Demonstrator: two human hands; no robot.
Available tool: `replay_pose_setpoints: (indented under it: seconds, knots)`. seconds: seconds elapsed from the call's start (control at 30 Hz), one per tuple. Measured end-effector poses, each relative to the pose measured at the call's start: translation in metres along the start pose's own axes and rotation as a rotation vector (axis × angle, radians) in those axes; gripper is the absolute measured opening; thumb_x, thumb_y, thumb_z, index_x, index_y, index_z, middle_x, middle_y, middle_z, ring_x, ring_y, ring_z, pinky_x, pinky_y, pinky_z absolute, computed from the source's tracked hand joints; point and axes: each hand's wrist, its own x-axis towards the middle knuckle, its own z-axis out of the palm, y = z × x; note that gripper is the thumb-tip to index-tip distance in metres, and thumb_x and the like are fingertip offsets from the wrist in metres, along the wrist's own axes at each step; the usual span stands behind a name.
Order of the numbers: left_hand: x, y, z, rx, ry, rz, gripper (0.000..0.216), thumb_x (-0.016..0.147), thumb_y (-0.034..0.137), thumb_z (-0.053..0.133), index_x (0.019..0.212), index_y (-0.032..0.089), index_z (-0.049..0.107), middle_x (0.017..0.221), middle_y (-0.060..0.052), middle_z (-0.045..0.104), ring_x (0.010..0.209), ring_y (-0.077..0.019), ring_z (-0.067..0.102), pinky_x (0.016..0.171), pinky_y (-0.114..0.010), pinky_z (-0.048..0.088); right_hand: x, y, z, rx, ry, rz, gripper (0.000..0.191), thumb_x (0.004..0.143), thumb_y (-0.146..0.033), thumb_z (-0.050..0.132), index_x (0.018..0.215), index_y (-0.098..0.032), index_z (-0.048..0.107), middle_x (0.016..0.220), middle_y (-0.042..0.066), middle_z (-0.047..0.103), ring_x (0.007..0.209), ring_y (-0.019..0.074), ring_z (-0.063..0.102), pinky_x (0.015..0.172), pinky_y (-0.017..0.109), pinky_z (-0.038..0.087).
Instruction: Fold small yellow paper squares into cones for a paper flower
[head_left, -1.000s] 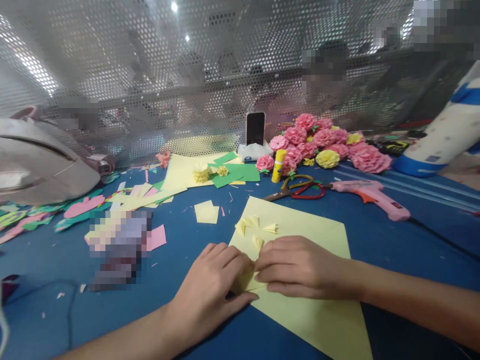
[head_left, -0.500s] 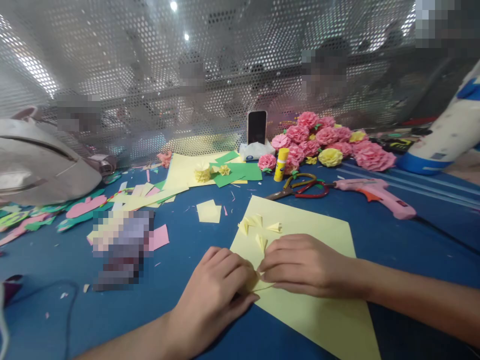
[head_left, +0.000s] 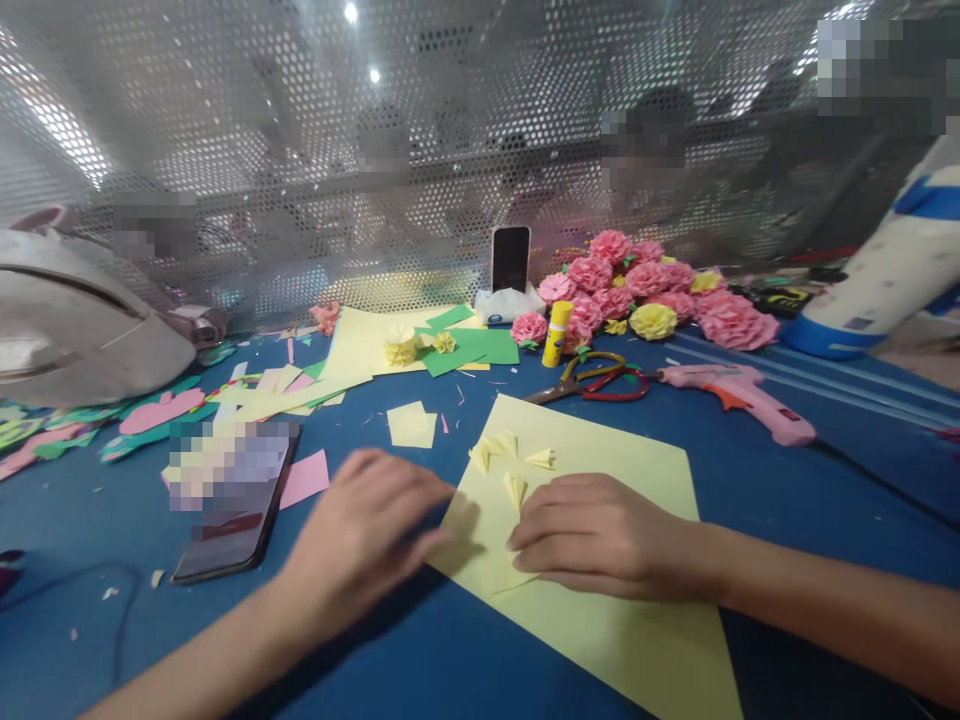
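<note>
A large pale yellow sheet of paper (head_left: 637, 640) lies slanted on the blue table. On its upper left part sit several small folded yellow paper pieces (head_left: 514, 490). My right hand (head_left: 600, 535) rests on the sheet with bent fingers, gripping a small piece of yellow paper (head_left: 510, 572) whose lower edge shows under the fingertips. To the left, my left hand (head_left: 367, 530) is raised over the sheet's left edge, thumb and fingers apart, holding nothing I can see; it is slightly blurred.
Beyond the sheet lie scissors (head_left: 581, 385), a pink glue gun (head_left: 742, 395) with its cord, and an upright glue stick (head_left: 556, 335). Pink and yellow paper flowers (head_left: 652, 285) are heaped behind. A phone (head_left: 232, 545) and paper scraps (head_left: 304, 480) lie left, near a white bag (head_left: 82, 310).
My left hand has let go of the small yellow paper and moved left, its fingers now apart. My right hand stays on the paper. The view has shifted slightly.
</note>
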Motion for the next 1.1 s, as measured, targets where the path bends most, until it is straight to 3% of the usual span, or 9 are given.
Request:
replay_pose_setpoints:
  seconds: [0.17, 0.3, 0.47, 0.9, 1.1]
  knots:
    - [-0.041, -0.081, -0.054, 0.363, 0.231, -0.315, 0.023, 0.102, 0.031, 0.044, 0.103, 0.024, 0.067, 0.104, -0.003, 0.075, 0.098, -0.0214, 0.067, 0.095, -0.038, 0.043, 0.0, -0.001, 0.0, 0.012, -0.026, 0.02, 0.018, 0.102, -0.019, 0.05, 0.106, -0.016, 0.067, 0.103, 0.007, 0.073, 0.096, 0.0159, 0.065, 0.087, 0.031, 0.051]
    - [-0.094, -0.115, -0.073, 0.448, 0.309, -0.48, 0.03, 0.101, 0.033, 0.041, 0.092, 0.022, 0.068, 0.097, -0.005, 0.075, 0.09, -0.0228, 0.068, 0.093, -0.04, 0.044, 0.001, -0.001, 0.001, 0.027, -0.015, 0.02, 0.016, 0.101, -0.016, 0.051, 0.105, -0.015, 0.066, 0.102, 0.007, 0.073, 0.095, 0.0157, 0.065, 0.086, 0.031, 0.05]
    - [-0.126, -0.117, -0.072, 0.434, 0.335, -0.583, 0.036, 0.103, 0.036, 0.035, 0.096, 0.025, 0.068, 0.103, -0.004, 0.074, 0.097, -0.0236, 0.067, 0.098, -0.04, 0.042, 0.001, 0.0, 0.001, 0.035, -0.022, 0.022, 0.015, 0.101, -0.017, 0.052, 0.106, -0.017, 0.065, 0.101, 0.007, 0.072, 0.095, 0.0153, 0.065, 0.084, 0.029, 0.05]
    - [-0.118, -0.12, -0.068, 0.355, 0.087, -0.544, 0.035, 0.1, 0.037, 0.037, 0.099, 0.026, 0.071, 0.108, -0.003, 0.075, 0.098, -0.0246, 0.066, 0.093, -0.039, 0.04, 0.002, 0.001, 0.001, 0.036, -0.027, 0.008, 0.018, 0.103, -0.016, 0.048, 0.105, -0.015, 0.066, 0.101, 0.008, 0.072, 0.093, 0.0169, 0.065, 0.083, 0.031, 0.05]
    - [-0.121, -0.131, -0.059, 0.366, 0.043, -0.569, 0.037, 0.102, 0.036, 0.035, 0.124, 0.029, 0.064, 0.112, -0.003, 0.073, 0.102, -0.0243, 0.063, 0.095, -0.038, 0.036, 0.002, 0.001, 0.0, 0.034, -0.029, 0.006, 0.017, 0.102, -0.015, 0.049, 0.106, -0.014, 0.065, 0.102, 0.008, 0.072, 0.094, 0.0175, 0.065, 0.085, 0.031, 0.05]
